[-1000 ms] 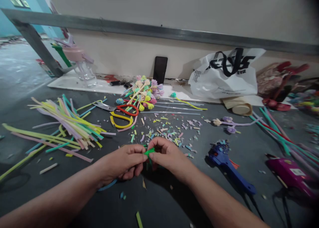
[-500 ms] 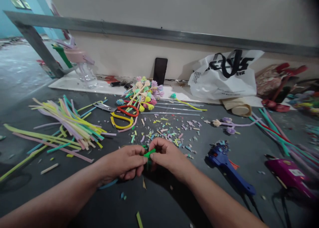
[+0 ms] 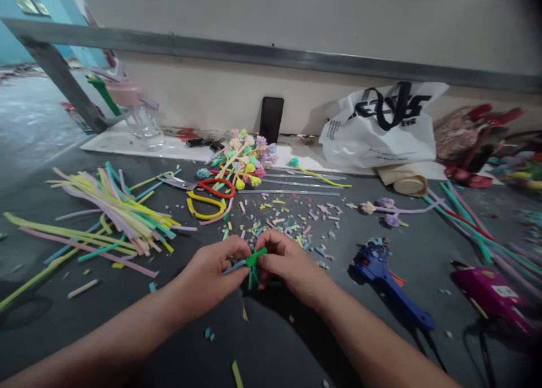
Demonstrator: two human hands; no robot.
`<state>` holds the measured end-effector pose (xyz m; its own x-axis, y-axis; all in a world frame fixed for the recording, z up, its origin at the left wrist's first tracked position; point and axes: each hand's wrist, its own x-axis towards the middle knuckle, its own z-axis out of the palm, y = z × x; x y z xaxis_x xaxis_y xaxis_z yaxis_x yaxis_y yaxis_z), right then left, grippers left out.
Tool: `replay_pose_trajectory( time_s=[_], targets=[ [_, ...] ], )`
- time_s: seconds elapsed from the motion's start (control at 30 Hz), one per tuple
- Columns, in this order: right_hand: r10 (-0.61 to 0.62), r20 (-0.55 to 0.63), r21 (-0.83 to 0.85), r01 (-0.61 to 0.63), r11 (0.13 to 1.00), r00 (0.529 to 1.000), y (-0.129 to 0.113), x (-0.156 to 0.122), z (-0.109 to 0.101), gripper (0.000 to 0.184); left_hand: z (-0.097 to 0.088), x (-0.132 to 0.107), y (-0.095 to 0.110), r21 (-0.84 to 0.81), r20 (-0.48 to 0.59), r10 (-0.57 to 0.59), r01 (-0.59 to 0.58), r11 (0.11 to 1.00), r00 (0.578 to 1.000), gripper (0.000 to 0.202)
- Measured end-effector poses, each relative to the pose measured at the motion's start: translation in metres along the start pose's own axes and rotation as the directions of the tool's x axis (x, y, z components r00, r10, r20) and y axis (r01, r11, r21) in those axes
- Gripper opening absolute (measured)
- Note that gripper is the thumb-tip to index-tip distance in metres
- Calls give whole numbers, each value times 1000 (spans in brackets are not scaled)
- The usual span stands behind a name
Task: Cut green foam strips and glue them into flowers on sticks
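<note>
Over the middle of the table, my left hand [image 3: 218, 266] is closed, with a blue pipe cleaner [image 3: 235, 267] pinched between thumb and fingers. Facing it, my right hand [image 3: 285, 264] is closed on a bright green pipe cleaner piece [image 3: 256, 256], which lies across the tip of the blue one. Thin green ends stick out below, between the two hands. My fingers partly hide how the pieces join. Just beyond the hands lie many short cut bits [image 3: 296, 224] of pastel colours.
To the left lies a pile of pipe cleaners [image 3: 122, 207], with scissors [image 3: 207, 196] beside it. Behind are pipe cleaner flowers [image 3: 243, 156], a phone [image 3: 271, 120] and a white bag [image 3: 381, 128]. At right lie a blue glue gun [image 3: 389, 286] and a magenta tool [image 3: 491, 295].
My left hand's fingers have shifted, and the blue pipe cleaner now shows in its pinch. The green piece has moved slightly up, and thin green ends show below it.
</note>
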<state>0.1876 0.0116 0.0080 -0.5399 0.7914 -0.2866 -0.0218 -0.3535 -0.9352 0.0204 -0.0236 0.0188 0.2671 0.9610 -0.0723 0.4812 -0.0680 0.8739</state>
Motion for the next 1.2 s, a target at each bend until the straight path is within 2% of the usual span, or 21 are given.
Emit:
replay_pose_trajectory(
  time_s=[0.1,0.17,0.33,0.53,0.83,1.1,1.2],
  targets=[
    [1,21,33,-1,999,1000,2,1,-1,17,-1,-1,3,109,-31,85,-81,991,996,7],
    [5,28,39,-6,999,1000,2,1,-1,17,-1,-2,2,145,-40,102,-96,985,994,9],
    [3,16,111,-4,994,1000,1,0,-2,12,-1,-2,-2,141,-69,53,-43,989,996,8],
    [21,-59,134,-13,991,998,0,0,1,17,0,1,-4,113,-99,45,-33,993,994,8],
    [59,-109,87,-50,995,992,5,4,0,9,0,1,-8,122,-91,97,-85,989,991,11],
    [71,-104,41,-67,997,992,10,7,-3,9,3,0,-6,108,-97,85,-75,991,992,11],
    [84,-86,20,-83,996,993,8,5,-3,9,3,0,-6,80,-85,39,-32,996,996,10]
  ],
)
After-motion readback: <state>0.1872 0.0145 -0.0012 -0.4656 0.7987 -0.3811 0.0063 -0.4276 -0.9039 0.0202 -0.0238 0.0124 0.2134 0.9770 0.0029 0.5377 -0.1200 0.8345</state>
